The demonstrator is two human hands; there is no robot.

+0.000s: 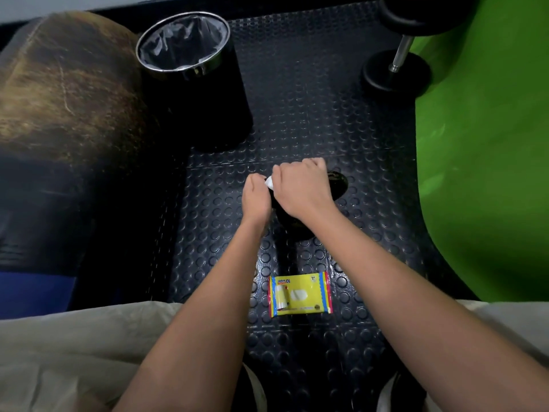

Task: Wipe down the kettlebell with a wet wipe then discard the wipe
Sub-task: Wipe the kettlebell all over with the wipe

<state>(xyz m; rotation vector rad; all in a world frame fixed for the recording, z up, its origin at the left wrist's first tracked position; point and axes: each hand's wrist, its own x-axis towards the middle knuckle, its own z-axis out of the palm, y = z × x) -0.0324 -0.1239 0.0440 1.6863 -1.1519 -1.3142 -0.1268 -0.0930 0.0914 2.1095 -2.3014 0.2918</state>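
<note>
Sitting on the studded black rubber floor (297,120) in the middle of the view, the black kettlebell (338,185) is mostly covered by both hands, with only its dark rounded body showing to the right of and below them. The right hand (303,188) lies over the top of it with fingers curled down, and a small white piece of the wet wipe (269,182) pokes out at its left edge, so the fingers look clamped on the wipe against the kettlebell. The left hand (256,197) is just beside it, touching the same spot, its fingers bent toward the kettlebell; whether they grip the handle or the wipe cannot be told. Nearer the person, a yellow wipes packet (300,294) lies flat on the floor between the forearms. Farther away to the left stands a black bin (196,84) with a shiny rim and a clear liner, well apart from the hands. A black dumbbell (398,60) with a metal bar rests at the upper right beside a bright green surface (481,144)
</note>
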